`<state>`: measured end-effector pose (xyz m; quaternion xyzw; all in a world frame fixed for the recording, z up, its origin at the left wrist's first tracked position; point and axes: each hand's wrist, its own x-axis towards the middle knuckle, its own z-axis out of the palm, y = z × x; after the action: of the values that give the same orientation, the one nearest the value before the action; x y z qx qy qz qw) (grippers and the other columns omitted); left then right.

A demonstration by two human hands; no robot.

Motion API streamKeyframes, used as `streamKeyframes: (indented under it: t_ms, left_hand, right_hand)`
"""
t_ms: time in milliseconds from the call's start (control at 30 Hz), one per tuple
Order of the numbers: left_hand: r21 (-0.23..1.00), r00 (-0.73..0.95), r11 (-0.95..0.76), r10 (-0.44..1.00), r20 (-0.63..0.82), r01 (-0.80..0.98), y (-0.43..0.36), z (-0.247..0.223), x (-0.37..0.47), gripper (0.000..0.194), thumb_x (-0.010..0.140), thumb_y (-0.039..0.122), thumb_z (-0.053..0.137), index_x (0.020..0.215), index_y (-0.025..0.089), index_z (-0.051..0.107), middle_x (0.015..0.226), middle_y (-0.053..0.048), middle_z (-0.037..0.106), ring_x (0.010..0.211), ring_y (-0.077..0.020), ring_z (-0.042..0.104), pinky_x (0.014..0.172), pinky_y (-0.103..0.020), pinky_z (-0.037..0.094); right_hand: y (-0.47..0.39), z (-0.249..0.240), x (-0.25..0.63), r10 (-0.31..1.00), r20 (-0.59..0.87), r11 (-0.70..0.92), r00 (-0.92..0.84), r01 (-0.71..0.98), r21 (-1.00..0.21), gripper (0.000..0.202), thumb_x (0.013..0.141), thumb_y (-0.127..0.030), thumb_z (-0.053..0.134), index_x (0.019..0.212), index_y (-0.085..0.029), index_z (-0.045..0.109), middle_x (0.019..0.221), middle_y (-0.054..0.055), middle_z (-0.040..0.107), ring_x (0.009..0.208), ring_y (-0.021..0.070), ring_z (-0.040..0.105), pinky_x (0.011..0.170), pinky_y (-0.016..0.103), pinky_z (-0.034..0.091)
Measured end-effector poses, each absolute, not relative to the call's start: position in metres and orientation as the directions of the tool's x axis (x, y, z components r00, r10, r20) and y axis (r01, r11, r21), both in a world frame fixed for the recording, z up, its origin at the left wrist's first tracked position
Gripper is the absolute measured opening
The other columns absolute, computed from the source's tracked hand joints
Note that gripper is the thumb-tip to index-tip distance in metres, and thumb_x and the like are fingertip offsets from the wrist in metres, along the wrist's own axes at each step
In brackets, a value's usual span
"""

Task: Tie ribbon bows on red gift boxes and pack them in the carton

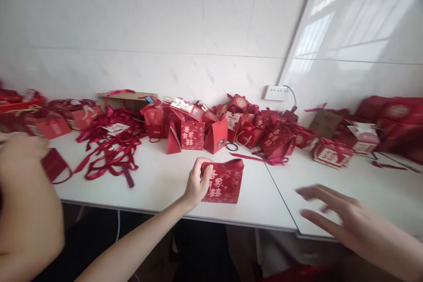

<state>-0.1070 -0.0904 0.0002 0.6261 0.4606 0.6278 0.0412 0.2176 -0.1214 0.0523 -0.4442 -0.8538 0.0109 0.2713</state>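
A red box with pale printed characters [224,183] stands upright near the front edge of the white table. My left hand [198,183] grips its left side, thumb on the front face and fingers around the edge. Off to the right, my right hand [333,211] is held above the table's front edge with its fingers spread and nothing in them; it is slightly blurred and apart from the box. Behind the held box, a similar printed red box [192,135] stands among other small red boxes.
Another person's arm [29,198] reaches in at the left, by a dark red bag [56,165]. A heap of red ribbons [114,141] lies left of centre. More red boxes [332,153] sit at the right. A power strip [276,93] is on the wall.
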Motion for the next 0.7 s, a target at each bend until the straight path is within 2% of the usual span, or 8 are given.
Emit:
streamKeyframes:
  t_ms: [67, 133, 167, 267, 367, 500, 600, 700]
  left_hand:
    - [0.707, -0.100, -0.550, 0.754, 0.649, 0.444, -0.090, -0.012, -0.077, 0.014, 0.090, 0.031, 0.041, 0.082, 0.020, 0.046, 0.062, 0.004, 0.048, 0.054, -0.0103, 0.048, 0.055, -0.021, 0.042]
    - [0.733, -0.022, -0.557, 0.791, 0.612, 0.390, -0.087, -0.018, -0.056, 0.014, 0.090, 0.031, 0.040, 0.084, 0.020, 0.044, 0.062, 0.005, 0.046, 0.053, -0.0100, 0.046, 0.054, -0.021, 0.041]
    - [0.732, 0.014, -0.571, 0.792, 0.611, 0.370, -0.085, -0.020, -0.049, 0.013, 0.090, 0.032, 0.040, 0.085, 0.020, 0.044, 0.063, 0.004, 0.047, 0.054, -0.0101, 0.046, 0.055, -0.022, 0.041]
    - [0.737, 0.062, -0.598, 0.788, 0.612, 0.316, -0.080, -0.021, -0.032, 0.012, 0.091, 0.031, 0.038, 0.088, 0.021, 0.044, 0.068, 0.003, 0.049, 0.058, -0.0110, 0.049, 0.059, -0.023, 0.042]
    - [0.737, 0.119, -0.617, 0.783, 0.611, 0.276, -0.074, -0.016, -0.022, 0.012, 0.090, 0.031, 0.040, 0.090, 0.020, 0.045, 0.072, 0.001, 0.053, 0.063, -0.0121, 0.052, 0.062, -0.024, 0.044]
    - [0.770, 0.308, -0.600, 0.791, 0.530, 0.217, -0.062, 0.010, -0.014, 0.015, 0.082, 0.029, 0.053, 0.092, 0.019, 0.051, 0.086, -0.003, 0.060, 0.079, -0.0154, 0.059, 0.071, -0.027, 0.047]
    - [0.820, 0.357, -0.542, 0.813, 0.459, 0.181, -0.054, 0.030, -0.005, 0.024, 0.081, 0.033, 0.056, 0.100, 0.019, 0.052, 0.095, -0.005, 0.064, 0.091, -0.0177, 0.061, 0.079, -0.029, 0.049]
    - [0.771, 0.365, -0.599, 0.782, 0.505, 0.216, -0.048, 0.034, 0.006, 0.022, 0.084, 0.034, 0.053, 0.102, 0.020, 0.052, 0.088, -0.003, 0.064, 0.086, -0.0162, 0.063, 0.075, -0.028, 0.050]
  right_hand:
    - [-0.116, 0.050, 0.200, 0.819, 0.292, 0.572, -0.493, 0.740, -0.354, 0.034, 0.087, -0.048, 0.049, 0.116, -0.030, 0.050, 0.109, 0.007, 0.061, 0.072, 0.0170, 0.065, 0.064, 0.031, 0.056]
    - [-0.106, 0.047, 0.183, 0.835, 0.289, 0.550, -0.468, 0.708, -0.443, 0.042, 0.087, -0.047, 0.047, 0.122, -0.025, 0.044, 0.113, 0.009, 0.059, 0.087, 0.0194, 0.064, 0.072, 0.033, 0.056]
    - [-0.101, 0.046, 0.177, 0.836, 0.308, 0.548, -0.454, 0.684, -0.481, 0.038, 0.088, -0.046, 0.047, 0.118, -0.023, 0.047, 0.111, 0.009, 0.059, 0.093, 0.0200, 0.062, 0.075, 0.034, 0.055]
    - [-0.088, 0.047, 0.168, 0.844, 0.379, 0.536, -0.379, 0.620, -0.573, 0.022, 0.088, -0.039, 0.045, 0.090, -0.020, 0.055, 0.089, 0.006, 0.063, 0.081, 0.0174, 0.061, 0.071, 0.032, 0.054]
    - [-0.081, 0.052, 0.167, 0.844, 0.448, 0.532, -0.295, 0.568, -0.629, 0.021, 0.086, -0.035, 0.046, 0.074, -0.019, 0.052, 0.071, 0.001, 0.060, 0.065, 0.0132, 0.056, 0.065, 0.028, 0.052]
    - [-0.075, 0.054, 0.167, 0.824, 0.513, 0.557, -0.240, 0.507, -0.658, 0.019, 0.084, -0.033, 0.048, 0.074, -0.018, 0.054, 0.068, 0.000, 0.058, 0.063, 0.0116, 0.055, 0.061, 0.024, 0.049]
    - [-0.071, 0.049, 0.166, 0.820, 0.536, 0.559, -0.200, 0.475, -0.679, 0.017, 0.084, -0.032, 0.050, 0.076, -0.018, 0.054, 0.070, 0.000, 0.059, 0.064, 0.0117, 0.055, 0.060, 0.023, 0.047]
    - [-0.070, 0.041, 0.169, 0.835, 0.525, 0.540, -0.165, 0.435, -0.721, 0.017, 0.085, -0.033, 0.048, 0.079, -0.018, 0.052, 0.070, 0.000, 0.058, 0.063, 0.0117, 0.055, 0.059, 0.024, 0.046]
